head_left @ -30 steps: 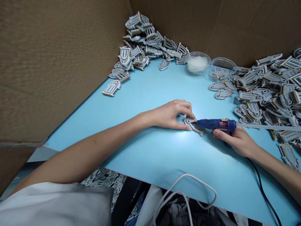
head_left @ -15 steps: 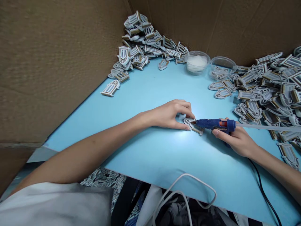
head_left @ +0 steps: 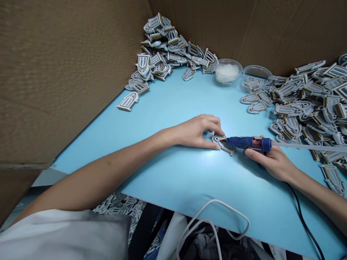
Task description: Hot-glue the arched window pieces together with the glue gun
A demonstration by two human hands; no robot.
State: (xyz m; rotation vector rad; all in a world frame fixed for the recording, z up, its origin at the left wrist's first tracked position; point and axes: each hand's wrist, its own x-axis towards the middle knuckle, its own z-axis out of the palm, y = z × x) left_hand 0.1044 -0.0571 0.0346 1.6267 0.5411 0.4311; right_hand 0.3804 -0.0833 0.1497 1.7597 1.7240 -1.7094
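A small arched window-shaped piece, white-grey, lies flat on the blue tabletop. Thumb and fingers of my left hand grip it by its two sides near the rounded end. My right hand is wrapped round the handle of a blue hot glue gun. The gun's nozzle points left and is at the piece's upper face; whether it touches cannot be made out. A long translucent glue stick sticks out of the gun's back end.
Piles of similar pieces lie at the back left and along the right. Two clear round tubs, one with white translucent material, stand at the back. Cardboard walls enclose the table. A black cord and a white cable run in front.
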